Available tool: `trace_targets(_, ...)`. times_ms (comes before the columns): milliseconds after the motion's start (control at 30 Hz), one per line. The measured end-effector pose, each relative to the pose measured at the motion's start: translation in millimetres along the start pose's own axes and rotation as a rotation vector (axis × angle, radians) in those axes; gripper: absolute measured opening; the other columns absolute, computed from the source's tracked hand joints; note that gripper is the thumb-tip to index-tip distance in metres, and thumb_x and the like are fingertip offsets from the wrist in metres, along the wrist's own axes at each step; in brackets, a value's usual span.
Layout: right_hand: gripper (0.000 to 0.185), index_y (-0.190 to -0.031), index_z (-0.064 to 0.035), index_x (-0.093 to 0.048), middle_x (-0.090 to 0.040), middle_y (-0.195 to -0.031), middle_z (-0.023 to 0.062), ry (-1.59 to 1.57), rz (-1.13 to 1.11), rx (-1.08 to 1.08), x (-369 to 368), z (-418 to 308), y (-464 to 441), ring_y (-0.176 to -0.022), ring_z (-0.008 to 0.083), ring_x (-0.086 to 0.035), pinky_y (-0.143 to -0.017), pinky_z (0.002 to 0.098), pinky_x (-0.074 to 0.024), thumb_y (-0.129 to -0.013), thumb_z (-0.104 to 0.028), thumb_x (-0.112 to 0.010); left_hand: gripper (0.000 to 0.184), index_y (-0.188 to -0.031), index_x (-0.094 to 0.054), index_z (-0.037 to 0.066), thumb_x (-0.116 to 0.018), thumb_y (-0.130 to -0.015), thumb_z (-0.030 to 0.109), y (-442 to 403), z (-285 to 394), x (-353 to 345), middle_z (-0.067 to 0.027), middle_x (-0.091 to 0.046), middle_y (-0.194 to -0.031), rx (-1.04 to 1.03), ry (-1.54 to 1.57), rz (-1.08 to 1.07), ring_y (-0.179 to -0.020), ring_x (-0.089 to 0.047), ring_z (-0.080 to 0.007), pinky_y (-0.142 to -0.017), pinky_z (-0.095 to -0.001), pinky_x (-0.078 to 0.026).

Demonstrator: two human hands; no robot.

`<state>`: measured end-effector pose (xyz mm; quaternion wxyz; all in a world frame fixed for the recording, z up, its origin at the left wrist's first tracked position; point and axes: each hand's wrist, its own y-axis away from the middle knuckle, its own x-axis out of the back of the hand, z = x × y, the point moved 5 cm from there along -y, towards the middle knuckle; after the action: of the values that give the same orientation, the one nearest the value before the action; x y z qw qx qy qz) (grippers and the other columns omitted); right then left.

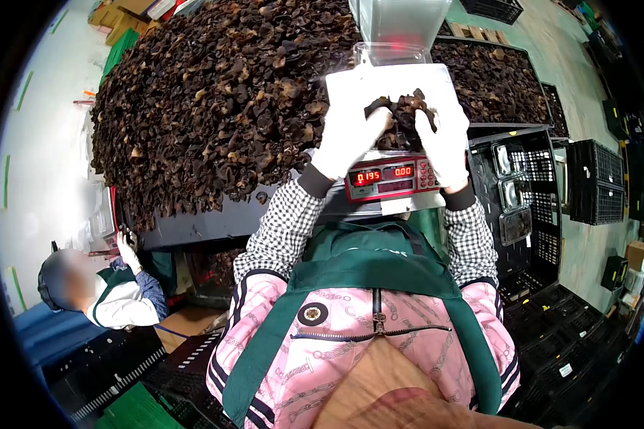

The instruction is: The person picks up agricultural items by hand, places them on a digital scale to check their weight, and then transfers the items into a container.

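Both my hands wear white gloves and are over a white tray (343,84) on a red digital scale (383,187), whose display reads 0.195 and 0.00. My left hand (352,136) is at the tray's left side, its fingers closed against dark dried pieces (408,114) that look like wood ear mushrooms. On the right side my right hand (442,143) has its thumb pressed to the same pieces. The undersides of both hands and some fingertips are hidden. A big heap of the same pieces (222,100) lies left of the scale.
Clear plastic containers (401,25) are stacked behind the tray. More dark pieces (490,82) lie at the back right. A black crate (544,193) with clear packs stands to the right. A co-worker (125,300) is at the lower left by the heap.
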<state>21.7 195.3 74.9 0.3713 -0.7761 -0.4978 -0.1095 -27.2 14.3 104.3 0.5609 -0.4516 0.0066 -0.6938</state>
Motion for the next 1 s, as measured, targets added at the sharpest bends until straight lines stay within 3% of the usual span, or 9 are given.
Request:
trace_targets(67,0.025,-0.111,-0.0003,-0.065,-0.066,-0.105,0.0111,-0.128,-0.179,-0.154,-12,3,11,-0.093,0.0213,-0.064,-0.081,0.0328,-0.0522,-0.091,-0.014,-0.071,0.052,-0.131,-0.058,0.000,-0.072,-0.083,0.015,15,-7,-11,-0.0183,-0.057,-0.129,-0.122,-0.038,-0.103,-0.111,-0.058,-0.0283,-0.092,-0.0364,-0.051)
trace_targets(133,0.021,-0.110,-0.0003,-0.065,-0.068,-0.098,0.0106,-0.274,-0.116,0.073,-13,-30,10,-0.088,0.0212,-0.067,-0.077,0.0325,-0.0531,-0.093,-0.013,-0.067,0.047,-0.134,-0.059,0.003,-0.068,-0.088,0.008,23,-2,4,-0.0104,-0.061,-0.124,0.139,0.315,-0.208,-0.099,-0.062,-0.0177,-0.086,-0.0296,-0.051)
trace_targets(267,0.018,-0.111,0.0016,-0.064,-0.065,-0.097,0.0052,-0.712,-0.433,-0.335,-40,-42,26,-0.090,0.0094,-0.062,-0.080,0.0246,-0.0502,-0.096,-0.008,-0.062,0.041,-0.133,-0.059,0.002,-0.065,-0.093,0.004,47,-10,28,-0.0073,-0.063,-0.120,0.446,0.711,-0.268,-0.107,-0.062,-0.0141,-0.092,-0.0274,-0.051)
trace_targets(400,0.025,-0.117,0.0032,-0.063,-0.063,-0.099,0.0028,-0.725,-0.568,-0.364,-60,-52,34,-0.085,0.0064,-0.054,-0.075,0.0235,-0.0469,-0.095,-0.008,-0.062,0.041,-0.132,-0.059,0.001,-0.066,-0.092,0.001,74,-23,42,-0.0072,-0.063,-0.115,0.486,0.773,-0.200,-0.107,-0.063,-0.0159,-0.095,-0.0294,-0.051)
trace_targets(700,0.027,-0.091,0.0004,-0.066,-0.059,-0.081,-0.0012,-0.831,-0.600,-0.435,-100,-78,48,-0.072,0.0071,-0.048,-0.065,0.0252,-0.0422,-0.103,-0.022,-0.056,0.035,-0.123,-0.066,0.001,-0.069,-0.089,-0.003,114,-30,73,-0.0074,-0.066,-0.114,0.549,0.679,-0.106,-0.105,-0.065,-0.0161,-0.093,-0.0289,-0.052)
trace_targets(733,0.028,-0.088,-0.0017,-0.064,-0.060,-0.084,0.0011,-0.901,-0.579,-0.717,-107,-67,54,-0.076,0.0097,-0.052,-0.070,0.0277,-0.0454,-0.103,-0.024,-0.057,0.035,-0.122,-0.067,0.003,-0.070,-0.088,0.000,116,-32,79,-0.0068,-0.066,-0.110,0.534,0.639,-0.054,-0.100,-0.064,-0.0151,-0.088,-0.0280,-0.051)
trace_targets(800,0.023,-0.096,-0.0015,-0.066,-0.066,-0.091,0.0040,-1.253,-0.465,-0.856,-129,-61,64,-0.085,0.0110,-0.059,-0.076,0.0295,-0.0481,-0.102,-0.022,-0.056,0.034,-0.120,-0.069,0.006,-0.072,-0.086,0.005,121,-37,88,-0.0055,-0.067,-0.103,0.500,0.560,0.045,-0.091,-0.063,-0.0130,-0.077,-0.0260,-0.050)
trace_targets(867,0.018,-0.105,-0.0018,-0.068,-0.070,-0.096,0.0040,-0.729,-0.574,-0.316,-100,-97,43,-0.088,0.0106,-0.063,-0.077,0.0272,-0.0490,-0.100,-0.016,-0.057,0.037,-0.120,-0.069,0.007,-0.072,-0.083,0.005,122,-31,101,-0.0073,-0.067,-0.102,0.422,0.308,0.072,-0.089,-0.064,-0.0172,-0.076,-0.0280,-0.051)
trace_targets(1000,0.015,-0.105,-0.0045,-0.071,-0.071,-0.091,0.0031,-0.671,-0.370,-0.252,-90,-96,50,-0.076,0.0075,-0.060,-0.063,0.0234,-0.0460,-0.095,-0.010,-0.061,0.039,-0.119,-0.069,0.006,-0.071,-0.081,0.003,124,-15,112,-0.0102,-0.066,-0.102,0.294,0.065,0.180,-0.090,-0.065,-0.0243,-0.077,-0.0328,-0.053)
